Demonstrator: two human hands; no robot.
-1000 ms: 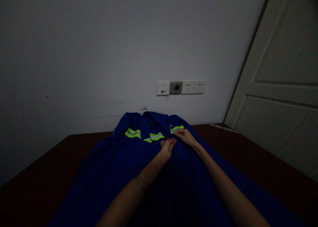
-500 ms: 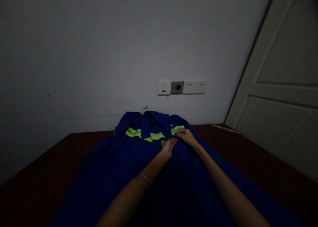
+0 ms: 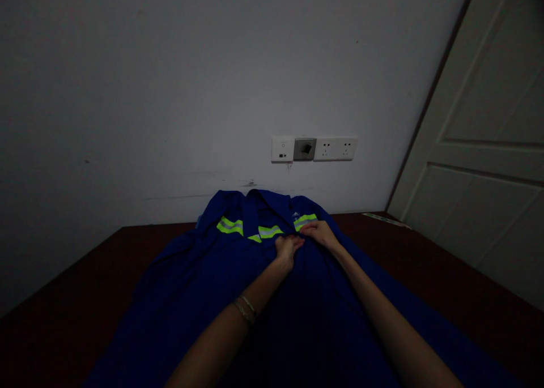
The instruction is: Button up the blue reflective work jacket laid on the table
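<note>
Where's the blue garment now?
In the head view, the blue garment lies at lower centre on the dark-red surface, beneath the left hand and right hand, its far end near the wall.

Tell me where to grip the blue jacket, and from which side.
Probably by both shoulders, one hand each, from the near side: the jacket lies spread with its collar toward the wall, so the shoulders show on either side of the collar, and the wall crowds the far side.

At my twelve o'clock I see a wall [image 3: 170, 93] with sockets [image 3: 335, 148]; at two, a door [image 3: 488, 150]; at one, a strip [image 3: 386, 220] on the dark red surface [image 3: 408, 258].
</note>
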